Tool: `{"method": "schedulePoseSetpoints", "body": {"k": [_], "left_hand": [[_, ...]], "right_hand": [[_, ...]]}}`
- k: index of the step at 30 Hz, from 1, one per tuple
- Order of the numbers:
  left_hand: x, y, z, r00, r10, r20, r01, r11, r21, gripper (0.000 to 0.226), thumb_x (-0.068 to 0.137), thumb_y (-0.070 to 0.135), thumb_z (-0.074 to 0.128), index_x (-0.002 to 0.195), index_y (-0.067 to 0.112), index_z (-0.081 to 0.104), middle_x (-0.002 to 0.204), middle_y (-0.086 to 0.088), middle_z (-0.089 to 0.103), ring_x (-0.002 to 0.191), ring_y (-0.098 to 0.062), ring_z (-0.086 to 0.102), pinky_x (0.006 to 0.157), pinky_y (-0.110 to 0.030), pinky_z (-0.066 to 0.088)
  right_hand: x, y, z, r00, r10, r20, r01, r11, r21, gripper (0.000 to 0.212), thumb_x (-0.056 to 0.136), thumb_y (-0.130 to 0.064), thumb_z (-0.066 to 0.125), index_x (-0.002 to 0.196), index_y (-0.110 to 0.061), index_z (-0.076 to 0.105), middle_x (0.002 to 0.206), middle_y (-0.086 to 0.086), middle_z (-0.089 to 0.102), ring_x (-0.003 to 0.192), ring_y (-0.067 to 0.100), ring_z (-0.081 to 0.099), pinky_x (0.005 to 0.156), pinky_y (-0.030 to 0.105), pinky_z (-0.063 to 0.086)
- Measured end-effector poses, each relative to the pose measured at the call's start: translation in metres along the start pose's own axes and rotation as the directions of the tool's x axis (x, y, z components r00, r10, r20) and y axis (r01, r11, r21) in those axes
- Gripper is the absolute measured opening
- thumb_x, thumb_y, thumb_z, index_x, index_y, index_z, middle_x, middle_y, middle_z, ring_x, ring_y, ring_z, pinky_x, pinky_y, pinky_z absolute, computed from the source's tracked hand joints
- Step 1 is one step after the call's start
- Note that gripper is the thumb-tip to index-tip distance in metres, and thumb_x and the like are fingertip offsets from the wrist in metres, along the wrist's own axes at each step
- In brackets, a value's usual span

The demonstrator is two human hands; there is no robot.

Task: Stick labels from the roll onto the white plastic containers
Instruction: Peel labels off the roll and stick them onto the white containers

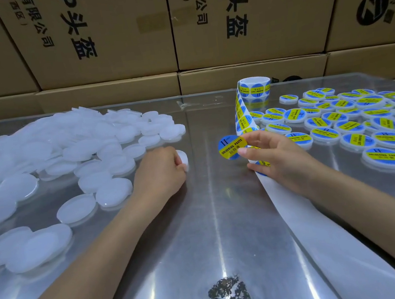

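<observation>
My left hand (159, 172) grips a white round plastic container (183, 158) at mid-table, fingers curled round it. My right hand (274, 158) pinches a blue and yellow round label (230, 147) reading "SOLDERING PASTE", half peeled off the backing strip (308, 215), which the lower fingers of that hand also hold. The label roll (254, 88) stands upright at the far middle, its strip running down to my right hand. A heap of unlabelled white containers (50, 163) lies on the left. Several labelled containers (363, 122) are spread on the right.
The work surface is a shiny metal table (216, 222) with a dark worn patch (229, 292) near the front edge. A wall of stacked cardboard boxes (175, 26) closes off the far side. The empty white backing runs off the lower right.
</observation>
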State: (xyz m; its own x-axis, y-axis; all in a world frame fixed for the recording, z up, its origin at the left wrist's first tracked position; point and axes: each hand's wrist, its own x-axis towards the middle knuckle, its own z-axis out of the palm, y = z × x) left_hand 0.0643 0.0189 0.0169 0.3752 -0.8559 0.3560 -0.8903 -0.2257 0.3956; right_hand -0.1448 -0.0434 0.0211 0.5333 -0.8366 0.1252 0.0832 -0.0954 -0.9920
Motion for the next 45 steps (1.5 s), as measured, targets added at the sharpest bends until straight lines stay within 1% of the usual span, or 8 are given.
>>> {"method": "schedulePoseSetpoints", "body": {"k": [12,15,19,21,23,27,35,45], "left_hand": [[0.002,0.008,-0.007,0.991,-0.132,0.033,0.136,0.931,-0.339,0.019,0.085,0.017,0.055,0.069,0.025,0.057,0.068,0.014,0.057,0.067,-0.001,0.051,0.054,-0.015,0.034],[0.001,0.012,-0.008,0.997,-0.083,0.003,0.075,0.884,-0.462,0.021,0.091,0.026,0.057,0.071,0.024,0.053,0.074,0.014,0.055,0.07,-0.002,0.05,0.058,-0.012,0.033],[0.0,0.023,-0.01,0.973,-0.049,0.226,0.218,0.513,-0.83,0.018,0.097,0.022,0.051,0.08,0.017,0.056,0.08,0.005,0.06,0.076,-0.012,0.058,0.074,-0.023,0.048],[-0.002,0.031,-0.01,0.925,0.03,0.378,0.35,0.315,-0.882,0.015,0.098,0.019,0.046,0.093,0.012,0.059,0.088,-0.003,0.066,0.078,-0.015,0.065,0.077,-0.026,0.054],[-0.006,0.036,-0.007,0.891,0.094,0.445,0.414,0.24,-0.878,0.021,0.099,0.019,0.043,0.108,0.007,0.058,0.093,-0.006,0.067,0.078,-0.015,0.067,0.074,-0.024,0.056],[-0.012,0.041,-0.004,0.85,0.153,0.503,0.475,0.189,-0.86,0.028,0.099,0.022,0.044,0.118,0.007,0.059,0.1,-0.006,0.069,0.082,-0.013,0.068,0.077,-0.024,0.056],[-0.014,0.043,-0.003,0.82,0.206,0.534,0.518,0.129,-0.845,0.026,0.099,0.025,0.042,0.102,0.013,0.065,0.09,-0.002,0.074,0.081,-0.01,0.071,0.069,-0.02,0.057],[-0.016,0.045,-0.003,0.814,0.227,0.534,0.518,0.132,-0.845,0.026,0.099,0.026,0.043,0.099,0.014,0.066,0.088,0.0,0.074,0.08,-0.009,0.071,0.067,-0.02,0.056]], "right_hand": [[0.001,0.001,-0.002,0.998,0.051,0.025,-0.052,0.996,0.069,0.012,0.078,-0.019,0.069,0.081,-0.03,0.071,0.09,-0.016,0.07,0.089,-0.005,0.063,0.091,0.027,0.046],[0.0,0.001,-0.003,0.997,0.074,-0.008,-0.073,0.99,0.124,0.028,0.064,-0.034,0.071,0.09,-0.025,0.069,0.09,-0.017,0.07,0.099,-0.004,0.059,0.089,0.028,0.045],[-0.001,-0.003,-0.002,0.994,0.112,-0.011,-0.107,0.971,0.216,0.037,0.063,-0.038,0.069,0.096,-0.023,0.07,0.107,-0.01,0.069,0.117,0.003,0.053,0.092,0.029,0.045],[-0.001,-0.005,-0.001,0.992,0.123,0.003,-0.12,0.96,0.251,0.035,0.064,-0.037,0.068,0.096,-0.023,0.069,0.107,-0.009,0.07,0.117,0.005,0.055,0.096,0.031,0.044],[-0.002,-0.007,0.0,0.991,0.13,0.026,-0.132,0.951,0.281,0.031,0.065,-0.034,0.067,0.095,-0.023,0.069,0.109,-0.006,0.07,0.114,0.007,0.059,0.096,0.032,0.044],[-0.003,-0.007,0.003,0.988,0.151,0.032,-0.154,0.94,0.304,0.038,0.066,-0.032,0.067,0.102,-0.018,0.068,0.114,0.001,0.069,0.108,0.011,0.063,0.091,0.029,0.048],[-0.004,-0.006,0.005,0.986,0.164,0.013,-0.159,0.933,0.323,0.03,0.065,-0.031,0.068,0.092,-0.017,0.072,0.097,0.002,0.074,0.086,0.009,0.07,0.073,0.019,0.056],[-0.002,-0.006,0.005,0.989,0.151,0.001,-0.142,0.928,0.345,0.025,0.072,-0.026,0.067,0.094,-0.014,0.071,0.102,0.006,0.073,0.093,0.014,0.07,0.086,0.023,0.054]]}}
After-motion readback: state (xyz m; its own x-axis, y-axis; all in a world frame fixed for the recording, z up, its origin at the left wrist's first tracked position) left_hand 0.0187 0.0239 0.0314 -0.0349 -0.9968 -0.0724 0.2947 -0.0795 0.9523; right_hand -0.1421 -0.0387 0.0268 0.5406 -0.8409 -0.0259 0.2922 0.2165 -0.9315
